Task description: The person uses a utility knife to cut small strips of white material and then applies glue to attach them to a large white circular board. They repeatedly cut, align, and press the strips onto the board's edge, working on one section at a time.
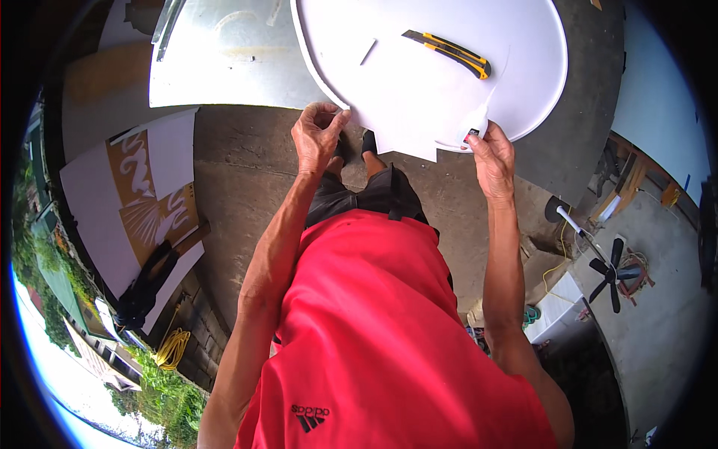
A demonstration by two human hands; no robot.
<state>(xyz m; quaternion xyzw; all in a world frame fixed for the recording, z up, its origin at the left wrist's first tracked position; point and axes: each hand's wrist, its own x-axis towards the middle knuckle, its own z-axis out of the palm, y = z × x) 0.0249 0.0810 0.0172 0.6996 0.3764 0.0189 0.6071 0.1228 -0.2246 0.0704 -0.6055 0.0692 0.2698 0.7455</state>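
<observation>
A large white foam board with a curved outline lies in front of me. My left hand pinches its near left edge between thumb and fingers. My right hand holds a small white glue tube with its nozzle against the board's lower right part. A yellow and black utility knife rests on top of the board, with a thin white sliver to its left.
A grey metal sheet lies under the board at the upper left. White panels with cut-out brown patterns lie on the concrete to my left. A standing fan is at the lower right.
</observation>
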